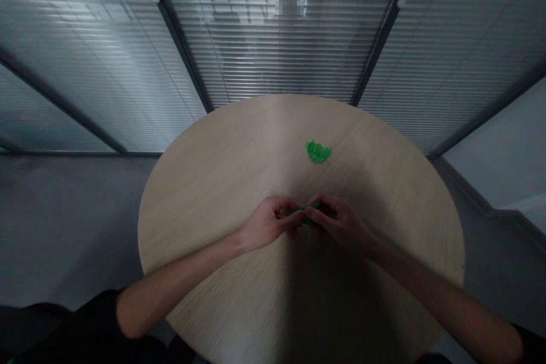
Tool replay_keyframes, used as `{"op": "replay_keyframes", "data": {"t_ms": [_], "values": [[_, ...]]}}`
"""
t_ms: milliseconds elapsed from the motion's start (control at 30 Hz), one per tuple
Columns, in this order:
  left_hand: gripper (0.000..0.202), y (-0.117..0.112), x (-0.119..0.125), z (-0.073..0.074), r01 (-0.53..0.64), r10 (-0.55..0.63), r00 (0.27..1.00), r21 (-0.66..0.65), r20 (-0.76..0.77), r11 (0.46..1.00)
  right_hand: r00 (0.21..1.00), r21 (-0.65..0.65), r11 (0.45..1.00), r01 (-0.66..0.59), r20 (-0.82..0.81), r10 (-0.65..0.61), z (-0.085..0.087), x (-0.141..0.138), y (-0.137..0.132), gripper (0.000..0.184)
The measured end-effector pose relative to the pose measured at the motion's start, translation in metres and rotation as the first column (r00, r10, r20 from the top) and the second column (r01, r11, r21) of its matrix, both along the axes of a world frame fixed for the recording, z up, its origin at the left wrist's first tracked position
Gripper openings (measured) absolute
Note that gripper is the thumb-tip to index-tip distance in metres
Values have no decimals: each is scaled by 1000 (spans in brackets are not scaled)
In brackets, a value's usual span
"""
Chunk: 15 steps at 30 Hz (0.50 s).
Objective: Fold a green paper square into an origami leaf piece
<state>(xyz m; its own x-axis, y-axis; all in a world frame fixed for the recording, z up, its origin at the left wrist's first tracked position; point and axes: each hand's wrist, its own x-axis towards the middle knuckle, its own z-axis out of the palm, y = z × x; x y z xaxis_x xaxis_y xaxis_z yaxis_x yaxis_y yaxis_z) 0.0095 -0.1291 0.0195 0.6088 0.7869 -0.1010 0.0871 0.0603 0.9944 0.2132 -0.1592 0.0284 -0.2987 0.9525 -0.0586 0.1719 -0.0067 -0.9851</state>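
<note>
Both hands meet over the middle of the table, closed on a small green piece [307, 217] that shows only in part between the fingertips. My left hand [269, 220] pinches it from the left side, thumb on top. From the right, my right hand [339, 220] grips the same piece between thumb and fingers. Its full shape is hidden by the fingers. Beyond the hands lies a bright green object [318, 152] with pointed, leaf-like parts, flat on the tabletop; I cannot make out its exact kind.
The round, light wood table [205, 182] has its far edge near a glass partition with blinds [277, 57]. Dark frame posts [174, 28] divide the partition. Grey floor [77, 222] surrounds the table. A shadow falls across the tabletop's near right part.
</note>
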Motion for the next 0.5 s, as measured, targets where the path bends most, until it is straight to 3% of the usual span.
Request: {"op": "replay_keyframes", "data": {"t_ms": [500], "values": [[47, 2, -1, -3, 16, -13, 998, -42, 68, 999, 999, -62, 998, -9, -38, 7, -5, 4, 2, 49]]}}
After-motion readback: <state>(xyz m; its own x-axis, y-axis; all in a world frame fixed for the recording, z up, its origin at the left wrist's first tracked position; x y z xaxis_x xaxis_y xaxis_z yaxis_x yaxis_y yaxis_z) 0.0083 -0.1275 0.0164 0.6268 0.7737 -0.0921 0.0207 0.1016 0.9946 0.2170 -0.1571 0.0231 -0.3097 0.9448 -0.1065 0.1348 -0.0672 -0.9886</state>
